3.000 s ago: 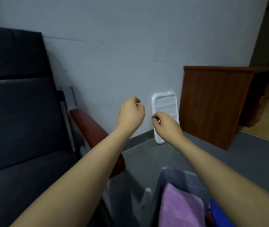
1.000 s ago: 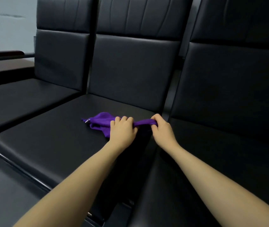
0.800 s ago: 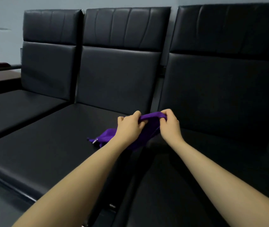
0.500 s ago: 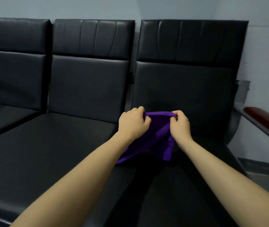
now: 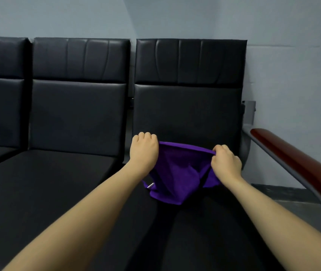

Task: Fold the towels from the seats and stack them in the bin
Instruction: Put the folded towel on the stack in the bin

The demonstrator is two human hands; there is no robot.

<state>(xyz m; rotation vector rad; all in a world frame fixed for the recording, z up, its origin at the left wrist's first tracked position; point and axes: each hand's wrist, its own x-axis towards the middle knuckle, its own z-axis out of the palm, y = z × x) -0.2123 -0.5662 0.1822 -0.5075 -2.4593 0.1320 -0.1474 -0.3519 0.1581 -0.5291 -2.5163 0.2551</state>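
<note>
Left hand (image 5: 144,152) and right hand (image 5: 225,163) pinch the purple towel's (image 5: 177,173) top edge above the rightmost black seat (image 5: 204,231), towel hanging toward 6 o'clock.

Matt purple cloth towel (image 5: 177,173), smooth black leather-look seats (image 5: 77,114), glossy red-brown wooden armrest (image 5: 300,165).

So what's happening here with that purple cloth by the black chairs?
A person is holding a purple towel up by its top edge, the left hand gripping one end and the right hand pinching the other. The towel hangs stretched between them above the rightmost black seat in a row, next to a wooden armrest. It is not folded yet; it hangs crumpled, and the bin is not in view.
</note>
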